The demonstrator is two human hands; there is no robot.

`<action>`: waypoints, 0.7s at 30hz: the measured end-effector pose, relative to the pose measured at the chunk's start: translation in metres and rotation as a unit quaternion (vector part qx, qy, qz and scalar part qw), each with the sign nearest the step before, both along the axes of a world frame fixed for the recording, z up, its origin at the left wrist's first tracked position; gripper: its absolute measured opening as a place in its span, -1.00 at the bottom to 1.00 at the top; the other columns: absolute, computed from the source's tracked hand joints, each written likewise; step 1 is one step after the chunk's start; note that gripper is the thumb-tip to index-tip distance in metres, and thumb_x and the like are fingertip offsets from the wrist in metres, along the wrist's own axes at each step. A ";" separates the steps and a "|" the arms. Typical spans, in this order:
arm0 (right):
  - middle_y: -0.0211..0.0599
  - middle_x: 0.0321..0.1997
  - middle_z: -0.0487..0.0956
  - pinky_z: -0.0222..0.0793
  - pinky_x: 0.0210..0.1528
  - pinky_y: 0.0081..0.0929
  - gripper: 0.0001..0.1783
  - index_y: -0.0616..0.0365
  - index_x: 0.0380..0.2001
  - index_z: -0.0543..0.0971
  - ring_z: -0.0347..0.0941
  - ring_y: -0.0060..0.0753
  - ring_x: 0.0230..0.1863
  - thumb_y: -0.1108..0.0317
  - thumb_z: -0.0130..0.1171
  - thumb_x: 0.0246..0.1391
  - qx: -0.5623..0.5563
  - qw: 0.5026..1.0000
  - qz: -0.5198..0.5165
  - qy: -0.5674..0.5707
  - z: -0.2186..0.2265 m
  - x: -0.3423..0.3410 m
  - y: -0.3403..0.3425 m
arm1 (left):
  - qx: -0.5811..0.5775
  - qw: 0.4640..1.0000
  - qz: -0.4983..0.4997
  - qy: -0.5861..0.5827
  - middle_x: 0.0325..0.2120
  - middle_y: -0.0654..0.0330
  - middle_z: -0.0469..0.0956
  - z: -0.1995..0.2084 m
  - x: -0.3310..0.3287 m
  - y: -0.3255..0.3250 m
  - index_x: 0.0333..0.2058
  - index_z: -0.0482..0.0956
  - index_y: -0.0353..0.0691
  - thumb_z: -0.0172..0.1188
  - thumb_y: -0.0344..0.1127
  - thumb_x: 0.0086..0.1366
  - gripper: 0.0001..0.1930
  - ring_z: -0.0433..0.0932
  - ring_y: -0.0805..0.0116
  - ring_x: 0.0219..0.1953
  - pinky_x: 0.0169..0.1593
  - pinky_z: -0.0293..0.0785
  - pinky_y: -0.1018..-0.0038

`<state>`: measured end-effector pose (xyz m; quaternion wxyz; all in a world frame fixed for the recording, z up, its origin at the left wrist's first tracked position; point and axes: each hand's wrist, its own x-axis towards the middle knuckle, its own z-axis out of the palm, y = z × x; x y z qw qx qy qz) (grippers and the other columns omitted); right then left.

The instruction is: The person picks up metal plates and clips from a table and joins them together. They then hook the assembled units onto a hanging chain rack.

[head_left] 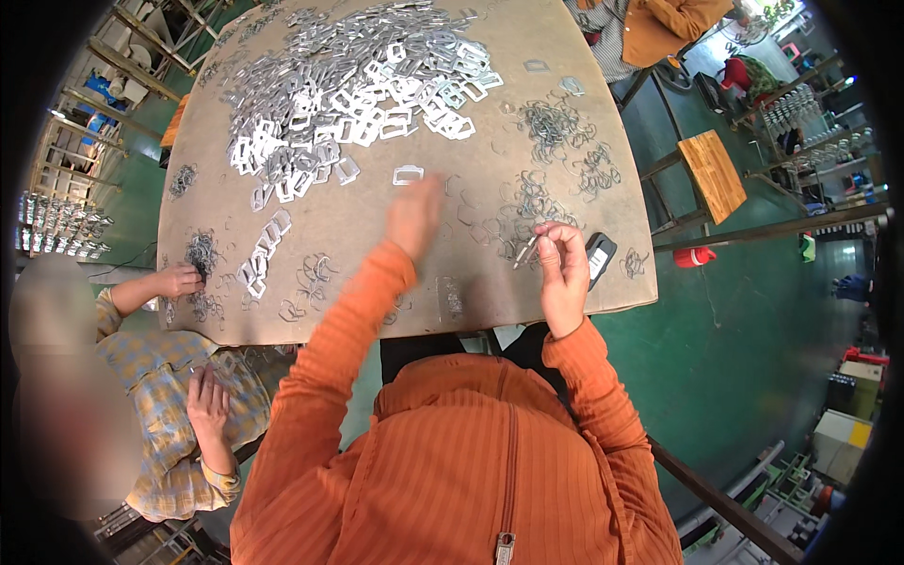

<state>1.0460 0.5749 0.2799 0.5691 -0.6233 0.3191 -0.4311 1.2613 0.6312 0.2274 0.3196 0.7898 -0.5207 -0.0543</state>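
Note:
My left hand [414, 218] reaches over the table, smeared by motion, so its fingers cannot be made out. Just beyond its fingertips lies a single flat silver metal frame [408, 175] with a rectangular opening. Closer to the table's front edge, my right hand [562, 278] is closed, thumb and fingers pinching a thin metal piece [524, 252] that points down to the left. Loose bent wire rings [537, 200] lie beyond that hand. Beside it on the right rests a black device with a pale face [600, 256].
A big heap of silver frames [377, 80] covers the far part of the brown table [377, 217]. A short row of frames [266, 252] lies at left. A co-worker's hand [179, 281] touches a wire pile. At right are a wooden stool [713, 176] and a red object [694, 256].

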 end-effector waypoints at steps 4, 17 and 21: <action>-0.27 -0.25 0.45 0.24 -0.10 -0.54 -0.96 0.18 -0.38 0.34 0.35 -0.46 -0.20 0.50 -0.01 0.12 -0.034 0.999 0.021 0.023 -0.006 0.002 -0.001 | -0.034 0.965 0.032 -0.260 -0.13 0.06 0.48 -0.063 0.073 -0.015 -0.10 0.47 -0.19 -0.02 -0.44 0.17 -0.71 0.45 0.08 -0.09 -0.10 0.42 0.34; -0.21 -0.33 0.46 0.27 -0.16 -0.39 -0.92 0.20 -0.40 0.37 0.40 -0.19 -0.26 0.48 0.06 0.04 -0.127 0.986 0.039 0.097 -0.001 0.036 0.002 | -0.047 0.846 0.031 0.530 -0.54 0.23 0.51 0.042 0.018 -0.004 -0.30 0.46 -0.33 0.22 -0.46 0.10 -0.81 0.46 0.55 -0.57 -0.48 0.42 0.65; -0.24 -0.33 0.47 0.22 -0.12 -0.35 -0.92 0.18 -0.41 0.37 0.36 -0.17 -0.24 0.49 0.07 0.02 -0.151 0.981 0.044 0.117 0.000 0.042 0.004 | -0.085 0.815 0.007 0.573 -0.50 0.24 0.52 0.074 -0.005 0.004 -0.31 0.45 -0.34 0.20 -0.43 0.13 -0.82 0.47 0.59 -0.52 -0.48 0.42 0.67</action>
